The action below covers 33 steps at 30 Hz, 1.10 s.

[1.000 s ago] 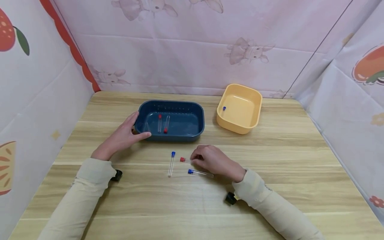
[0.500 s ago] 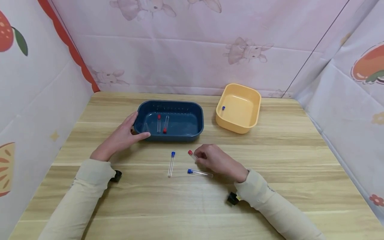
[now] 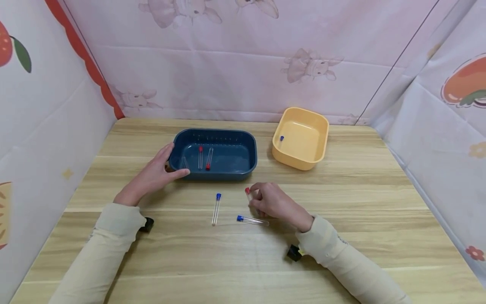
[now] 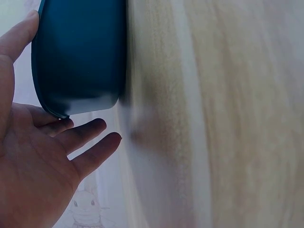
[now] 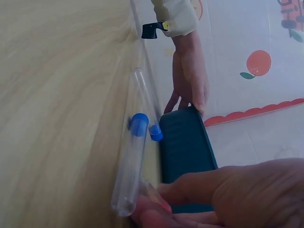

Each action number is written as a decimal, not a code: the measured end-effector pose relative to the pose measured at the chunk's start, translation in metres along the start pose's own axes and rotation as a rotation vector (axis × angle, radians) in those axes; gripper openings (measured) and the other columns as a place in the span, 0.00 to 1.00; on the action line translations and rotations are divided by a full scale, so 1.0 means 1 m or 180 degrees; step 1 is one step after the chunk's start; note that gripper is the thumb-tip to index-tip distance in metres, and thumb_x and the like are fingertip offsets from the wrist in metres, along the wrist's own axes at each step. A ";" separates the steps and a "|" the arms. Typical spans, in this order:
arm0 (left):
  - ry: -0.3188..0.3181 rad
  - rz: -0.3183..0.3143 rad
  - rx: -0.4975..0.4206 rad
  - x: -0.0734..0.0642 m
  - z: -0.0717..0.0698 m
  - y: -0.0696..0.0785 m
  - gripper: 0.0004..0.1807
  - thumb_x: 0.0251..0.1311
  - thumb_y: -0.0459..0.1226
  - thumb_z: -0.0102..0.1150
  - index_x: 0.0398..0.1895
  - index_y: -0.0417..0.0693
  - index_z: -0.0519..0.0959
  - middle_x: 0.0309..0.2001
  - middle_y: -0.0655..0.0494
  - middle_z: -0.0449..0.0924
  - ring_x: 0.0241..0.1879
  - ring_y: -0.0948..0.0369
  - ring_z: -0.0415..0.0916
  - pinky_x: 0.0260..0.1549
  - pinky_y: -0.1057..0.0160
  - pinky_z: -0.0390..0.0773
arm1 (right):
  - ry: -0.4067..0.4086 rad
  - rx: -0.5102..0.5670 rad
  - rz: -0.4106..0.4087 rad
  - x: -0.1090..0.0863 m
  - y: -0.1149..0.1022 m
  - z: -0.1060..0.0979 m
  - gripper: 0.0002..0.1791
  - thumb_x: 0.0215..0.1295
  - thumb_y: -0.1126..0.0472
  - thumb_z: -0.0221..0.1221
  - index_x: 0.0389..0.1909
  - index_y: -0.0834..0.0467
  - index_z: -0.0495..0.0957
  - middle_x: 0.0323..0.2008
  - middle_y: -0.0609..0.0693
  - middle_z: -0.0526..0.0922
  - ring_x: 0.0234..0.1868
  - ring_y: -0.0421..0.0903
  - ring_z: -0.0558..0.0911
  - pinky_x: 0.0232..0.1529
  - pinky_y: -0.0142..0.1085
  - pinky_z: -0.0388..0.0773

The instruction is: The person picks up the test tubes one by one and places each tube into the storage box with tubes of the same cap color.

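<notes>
My right hand (image 3: 275,200) pinches a clear test tube with a red cap (image 3: 247,191) between thumb and fingers, close over the table. Its capped end points away from me, and the fingers hide the rest. Just below that hand lies a blue-capped test tube (image 3: 252,220); another blue-capped tube (image 3: 216,210) lies to its left, cap away from me. My left hand (image 3: 153,173) rests at the left end of a dark blue bin (image 3: 224,176), thumb at the front rim and other fingers spread behind the end wall (image 4: 85,61). Inside the bin lie red-capped tubes (image 3: 200,158).
A yellow bin (image 3: 300,162) stands at the back right of the wooden table (image 3: 243,266), a blue-capped tube (image 3: 282,138) at its left inner wall. Printed cloth walls (image 3: 212,80) enclose the table at the back and sides.
My right hand has drawn the red-capped tube to the right and turned it, so the cap that pointed left now points away from me. The left hand stays at the blue bin.
</notes>
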<state>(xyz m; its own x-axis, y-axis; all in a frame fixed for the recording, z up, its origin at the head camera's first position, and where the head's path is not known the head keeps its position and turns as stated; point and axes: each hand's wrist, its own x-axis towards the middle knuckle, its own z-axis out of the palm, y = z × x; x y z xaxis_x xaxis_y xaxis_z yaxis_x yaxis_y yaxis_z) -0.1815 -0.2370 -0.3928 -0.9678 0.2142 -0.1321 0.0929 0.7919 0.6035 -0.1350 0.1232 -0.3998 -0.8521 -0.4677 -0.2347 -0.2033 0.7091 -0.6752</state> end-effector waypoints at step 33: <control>-0.0005 0.0041 -0.0053 0.000 -0.001 -0.001 0.61 0.66 0.61 0.62 0.84 0.43 0.33 0.84 0.41 0.32 0.80 0.38 0.37 0.73 0.31 0.48 | 0.0214 -0.0999 -0.0622 -0.007 0.009 -0.013 0.44 0.54 0.49 0.79 0.68 0.65 0.75 0.60 0.59 0.76 0.59 0.53 0.73 0.61 0.46 0.77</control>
<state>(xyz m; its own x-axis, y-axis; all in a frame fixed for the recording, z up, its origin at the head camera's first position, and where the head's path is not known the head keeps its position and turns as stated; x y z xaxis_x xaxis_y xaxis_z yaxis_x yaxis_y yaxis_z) -0.1822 -0.2384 -0.3925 -0.9662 0.2252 -0.1255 0.1014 0.7794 0.6182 -0.1375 0.1397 -0.3952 -0.8103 -0.5820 -0.0690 -0.4943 0.7419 -0.4531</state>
